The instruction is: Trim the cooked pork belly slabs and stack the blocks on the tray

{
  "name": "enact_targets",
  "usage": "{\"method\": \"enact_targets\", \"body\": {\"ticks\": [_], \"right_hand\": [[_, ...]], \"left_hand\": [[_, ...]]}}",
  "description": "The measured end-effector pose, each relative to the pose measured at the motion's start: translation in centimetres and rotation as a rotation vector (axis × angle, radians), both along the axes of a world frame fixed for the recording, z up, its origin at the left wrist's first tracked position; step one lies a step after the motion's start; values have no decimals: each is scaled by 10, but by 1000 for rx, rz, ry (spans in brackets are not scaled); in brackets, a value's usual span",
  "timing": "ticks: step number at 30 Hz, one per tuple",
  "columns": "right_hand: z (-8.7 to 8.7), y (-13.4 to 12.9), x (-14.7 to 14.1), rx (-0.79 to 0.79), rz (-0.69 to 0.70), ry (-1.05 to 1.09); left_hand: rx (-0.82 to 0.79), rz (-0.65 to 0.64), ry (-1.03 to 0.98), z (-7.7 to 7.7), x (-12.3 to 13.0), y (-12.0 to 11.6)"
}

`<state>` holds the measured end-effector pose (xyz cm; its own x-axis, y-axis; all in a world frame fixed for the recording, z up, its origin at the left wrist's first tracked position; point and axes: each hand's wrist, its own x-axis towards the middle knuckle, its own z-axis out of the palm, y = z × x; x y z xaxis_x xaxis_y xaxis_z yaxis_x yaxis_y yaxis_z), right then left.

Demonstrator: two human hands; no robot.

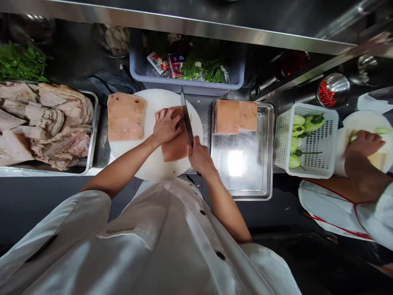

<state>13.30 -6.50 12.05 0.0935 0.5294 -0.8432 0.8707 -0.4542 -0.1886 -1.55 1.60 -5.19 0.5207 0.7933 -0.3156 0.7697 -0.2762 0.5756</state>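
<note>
A slab of skin-on pork (174, 148) lies on a round white cutting board (149, 157). My left hand (167, 127) rests on its top with the fingers spread. My right hand (201, 156) is closed round the handle of a kitchen knife (186, 116), whose long dark blade points away from me. The blade stands at the slab's right side, close to my left fingertips; how deep it sits in the meat I cannot tell. Another pork slab (126, 118) lies over the board's left edge. To the right, a metal tray (242, 172) holds pork pieces (227, 116) at its far end.
At left stands a tray (93, 135) of large meat pieces. A blue-grey bin (187, 84) with greens and packets sits behind the board, under a metal shelf (184, 28). On the right are a white basket (310, 170) of green vegetables and another person's hand (365, 142).
</note>
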Motion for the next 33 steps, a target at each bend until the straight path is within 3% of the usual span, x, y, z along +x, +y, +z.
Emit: {"method": "enact_targets", "body": {"ticks": [3,7,9,11,14,16,20,22,24,29,31,33], "right_hand": [[-10,10,-3,46,-2,10],[33,-44,5,-40,3,12],[44,-67,9,-91,3,-15],[33,-70,8,-80,1,-27],[-4,-51,4,20,-18,-14],[-13,-48,3,66,-37,-7],[21,-94,7,51,-54,11],[30,-116,7,37,-57,-2],[15,-119,3,45,-62,-32],[-61,-73,-1,194,-67,-53],[-67,-61,2,230,-61,-51],[-54,-60,3,272,-60,-65]], "left_hand": [[-5,7,4,1,1,0],[-32,14,-2,3,1,0],[-44,13,-6,3,1,-1],[-45,10,-3,3,1,-1],[-31,8,0,2,1,-1],[-26,11,-6,2,1,-1],[-20,33,-25,-1,0,-2],[-1,42,-38,-4,0,-4],[24,43,-51,-7,1,-5],[72,52,-94,-12,1,-5],[78,63,-155,-11,-9,-9],[101,114,-228,-9,-28,-18]]}}
